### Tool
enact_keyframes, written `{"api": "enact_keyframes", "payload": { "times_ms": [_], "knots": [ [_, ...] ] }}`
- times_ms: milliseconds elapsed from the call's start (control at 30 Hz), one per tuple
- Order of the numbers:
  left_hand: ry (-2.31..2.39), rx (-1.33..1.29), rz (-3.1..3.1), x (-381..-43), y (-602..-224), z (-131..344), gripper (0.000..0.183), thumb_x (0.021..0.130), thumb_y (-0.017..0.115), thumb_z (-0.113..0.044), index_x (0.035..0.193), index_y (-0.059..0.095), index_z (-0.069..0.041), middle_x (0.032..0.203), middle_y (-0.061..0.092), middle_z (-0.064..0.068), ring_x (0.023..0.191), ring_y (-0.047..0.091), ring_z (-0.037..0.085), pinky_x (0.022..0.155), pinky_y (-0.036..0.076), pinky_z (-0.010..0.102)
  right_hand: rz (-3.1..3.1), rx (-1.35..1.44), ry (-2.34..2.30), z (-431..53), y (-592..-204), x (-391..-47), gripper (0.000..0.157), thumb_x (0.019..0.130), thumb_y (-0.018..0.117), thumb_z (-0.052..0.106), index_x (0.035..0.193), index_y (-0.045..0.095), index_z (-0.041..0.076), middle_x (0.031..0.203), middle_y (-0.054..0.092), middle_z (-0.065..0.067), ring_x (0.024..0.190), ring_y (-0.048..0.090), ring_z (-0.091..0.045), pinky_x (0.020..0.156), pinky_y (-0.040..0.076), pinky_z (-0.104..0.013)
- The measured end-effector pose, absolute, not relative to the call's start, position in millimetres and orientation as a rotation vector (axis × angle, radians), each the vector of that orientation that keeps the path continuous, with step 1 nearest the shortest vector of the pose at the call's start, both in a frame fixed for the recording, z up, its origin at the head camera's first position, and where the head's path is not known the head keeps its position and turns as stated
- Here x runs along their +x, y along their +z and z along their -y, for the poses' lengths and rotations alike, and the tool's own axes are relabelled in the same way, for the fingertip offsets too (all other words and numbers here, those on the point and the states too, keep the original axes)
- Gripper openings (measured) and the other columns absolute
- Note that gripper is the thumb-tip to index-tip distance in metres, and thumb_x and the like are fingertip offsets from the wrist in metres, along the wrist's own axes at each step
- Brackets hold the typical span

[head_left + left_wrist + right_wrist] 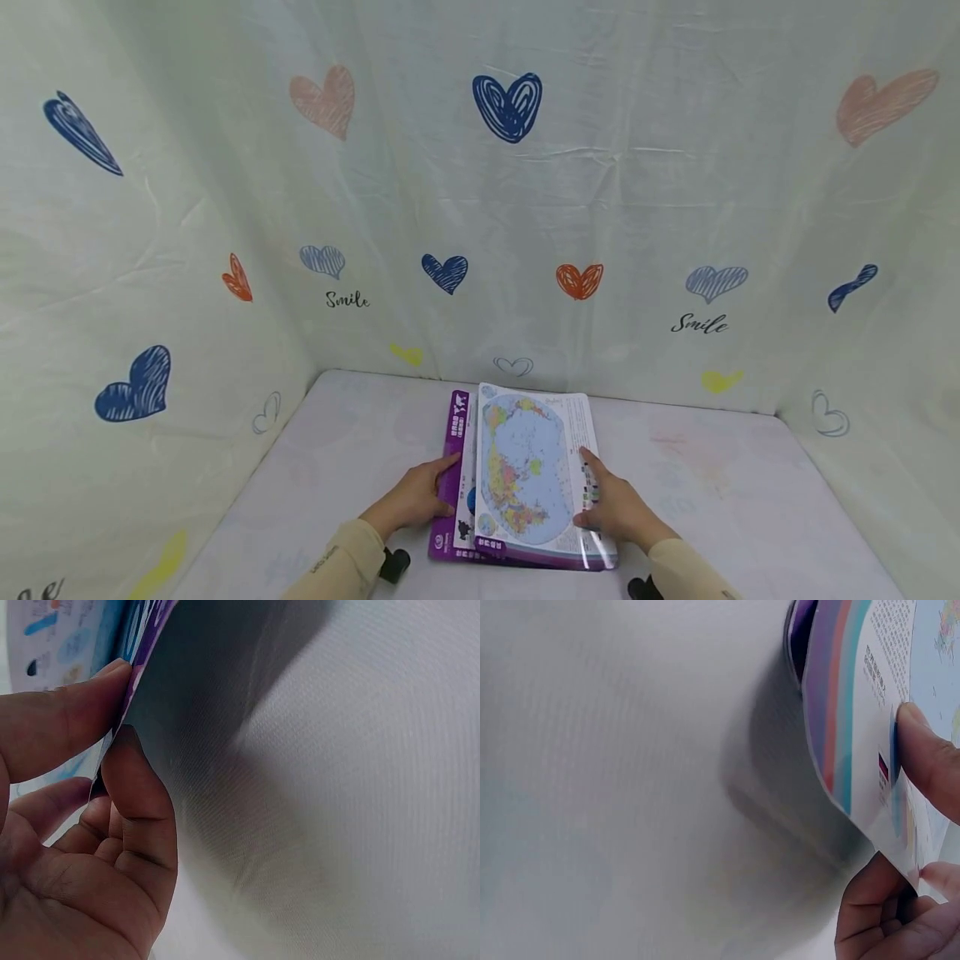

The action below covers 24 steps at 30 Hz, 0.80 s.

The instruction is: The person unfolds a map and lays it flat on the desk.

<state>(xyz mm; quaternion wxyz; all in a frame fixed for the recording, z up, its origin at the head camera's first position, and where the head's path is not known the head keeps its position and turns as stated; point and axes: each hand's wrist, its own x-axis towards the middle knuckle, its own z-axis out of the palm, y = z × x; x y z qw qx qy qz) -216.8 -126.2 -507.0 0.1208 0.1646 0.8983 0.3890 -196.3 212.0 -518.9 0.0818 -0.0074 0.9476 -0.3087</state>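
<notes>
A glossy world map sheet (525, 467) lies over a purple-bordered map sheet (442, 500), turned slightly so that the purple left margin shows. My left hand (416, 500) pinches the left edge of the purple-bordered sheet. In the left wrist view that edge stands between thumb and index finger, tilted off the table. The right hand (618, 504) holds the right side of the upper map. In the right wrist view its thumb (930, 761) presses on the printed face, with curled fingers at the sheet's lower edge, which bends up. Most of the lower sheet is hidden.
A white cloth-covered table (720, 475) spreads out on both sides of the sheets. Behind it hangs a pale curtain (637, 192) printed with hearts and "Smile". Dark wrist devices (395, 565) sit below the sleeves, near the front edge.
</notes>
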Motion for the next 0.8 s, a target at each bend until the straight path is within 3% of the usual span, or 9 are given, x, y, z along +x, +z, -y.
{"api": "enact_keyframes", "payload": {
  "times_ms": [267, 467, 667, 800],
  "knots": [
    [1.124, 0.440, -2.626, -216.3, -507.0, 129.3, 0.082, 0.073, 0.083, 0.000, 0.147, 0.045, 0.000, 0.142, 0.048, 0.030, 0.131, 0.043, 0.050, 0.107, 0.034, 0.062, -2.849, -0.058, -0.918, -221.6, -509.5, -194.2, 0.117, 0.062, 0.092, 0.018, 0.157, 0.025, 0.007, 0.109, 0.066, -0.024, 0.077, 0.058, -0.023, 0.081, 0.051, -0.051],
    [1.104, 0.411, -2.635, -216.7, -505.3, 132.2, 0.082, 0.074, 0.083, 0.000, 0.147, 0.046, -0.001, 0.143, 0.048, 0.029, 0.131, 0.043, 0.049, 0.106, 0.035, 0.062, -2.844, -0.061, -0.913, -231.4, -501.1, -191.7, 0.117, 0.063, 0.091, 0.015, 0.158, 0.023, 0.006, 0.115, 0.064, -0.027, 0.078, 0.058, -0.023, 0.082, 0.051, -0.052],
    [1.086, 0.398, -2.654, -216.8, -503.2, 135.9, 0.083, 0.074, 0.082, 0.001, 0.148, 0.046, -0.002, 0.143, 0.048, 0.028, 0.132, 0.042, 0.049, 0.107, 0.035, 0.061, -2.855, -0.091, -0.890, -243.9, -494.9, -191.5, 0.116, 0.065, 0.091, 0.017, 0.157, 0.022, 0.005, 0.119, 0.062, -0.031, 0.090, 0.062, -0.030, 0.092, 0.046, -0.061],
    [1.081, 0.376, -2.657, -217.1, -502.8, 139.0, 0.082, 0.074, 0.082, 0.002, 0.148, 0.046, -0.003, 0.143, 0.048, 0.028, 0.132, 0.042, 0.048, 0.107, 0.035, 0.061, -2.867, -0.090, -0.854, -251.5, -491.9, -191.6, 0.116, 0.065, 0.091, 0.019, 0.157, 0.022, 0.004, 0.120, 0.062, -0.031, 0.091, 0.062, -0.031, 0.093, 0.046, -0.062]
  ]
}}
